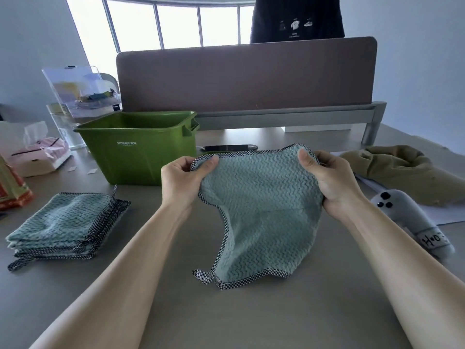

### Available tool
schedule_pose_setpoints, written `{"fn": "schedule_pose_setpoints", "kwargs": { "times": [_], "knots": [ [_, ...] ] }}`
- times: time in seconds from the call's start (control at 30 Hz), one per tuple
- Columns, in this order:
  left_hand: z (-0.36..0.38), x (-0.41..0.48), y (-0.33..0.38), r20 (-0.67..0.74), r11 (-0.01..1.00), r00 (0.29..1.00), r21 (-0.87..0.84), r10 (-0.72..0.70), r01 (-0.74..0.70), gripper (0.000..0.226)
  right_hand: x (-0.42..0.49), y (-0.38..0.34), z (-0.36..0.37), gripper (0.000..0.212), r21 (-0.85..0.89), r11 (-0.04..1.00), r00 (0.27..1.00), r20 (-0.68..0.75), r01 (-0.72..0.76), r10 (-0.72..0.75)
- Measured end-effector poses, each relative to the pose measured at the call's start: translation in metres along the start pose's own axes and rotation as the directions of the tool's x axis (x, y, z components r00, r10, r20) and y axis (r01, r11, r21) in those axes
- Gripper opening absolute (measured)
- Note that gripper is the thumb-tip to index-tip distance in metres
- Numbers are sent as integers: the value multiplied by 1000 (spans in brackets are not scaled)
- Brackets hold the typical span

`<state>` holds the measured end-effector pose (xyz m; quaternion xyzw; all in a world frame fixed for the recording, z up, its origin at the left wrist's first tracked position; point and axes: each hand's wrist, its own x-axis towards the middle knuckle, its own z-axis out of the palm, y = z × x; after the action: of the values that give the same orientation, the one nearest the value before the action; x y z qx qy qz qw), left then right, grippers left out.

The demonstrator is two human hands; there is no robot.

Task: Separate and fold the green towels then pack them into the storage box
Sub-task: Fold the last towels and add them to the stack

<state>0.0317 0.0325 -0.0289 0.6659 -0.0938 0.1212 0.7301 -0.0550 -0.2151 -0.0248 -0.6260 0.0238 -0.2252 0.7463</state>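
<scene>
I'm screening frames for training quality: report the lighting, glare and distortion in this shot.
Head view: the windows are blown out white and backlight the scene; the wide-angle lens bows the divider panel and stretches the forearms; the green towel, pinched by the left hand and right hand, is sharp, its weave readable; shadows on the table are soft.

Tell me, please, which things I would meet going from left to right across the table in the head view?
Stack of folded towels → green storage box → unfolded towel → grey plush toy.
</scene>
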Motion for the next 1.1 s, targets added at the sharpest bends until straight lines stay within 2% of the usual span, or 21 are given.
{"fn": "schedule_pose_setpoints", "kwargs": {
  "times": [0.13,0.27,0.37,0.43,0.5,0.57,0.63,0.67,0.77,0.87,1.0,1.1],
  "knots": [
    [6,-5,1,-16,1000,1000,8,-10,10,35,2,4,4,63,-148,985,993,-53,92,-101],
    [9,-7,3,48,1000,999,7,4,-5,64,2,8,5,49,-263,950,978,-74,171,-196],
    [13,-11,7,108,999,994,-33,-32,36,51,0,6,8,39,-248,950,979,-37,187,-202],
    [16,-16,9,130,998,990,-32,-46,51,43,-1,7,9,27,-317,919,966,-24,236,-256],
    [20,-19,8,142,999,989,-18,-38,41,44,-4,7,12,36,-407,862,944,0,301,-330],
    [25,-24,6,170,1000,985,1,-3,3,58,-8,6,18,49,-469,822,934,20,323,-356],
    [30,-30,3,212,999,976,16,40,-45,74,-11,7,25,51,-529,781,930,44,331,-365],
    [32,-33,2,230,998,972,20,46,-52,74,-12,8,29,46,-552,759,926,68,346,-372],
    [41,-48,4,271,993,957,34,103,-116,36,-18,11,38,6,-594,710,909,94,379,-406],
    [47,-55,3,295,991,947,12,126,-136,14,-22,12,45,16,-607,682,893,108,408,-437],
    [50,-56,4,249,994,963,-14,105,-105,6,-28,8,48,16,-621,649,871,120,440,-477],
    [50,-59,8,254,990,958,-10,136,-138,13,-29,6,48,21,-607,641,857,139,469,-496]
  ]
}}
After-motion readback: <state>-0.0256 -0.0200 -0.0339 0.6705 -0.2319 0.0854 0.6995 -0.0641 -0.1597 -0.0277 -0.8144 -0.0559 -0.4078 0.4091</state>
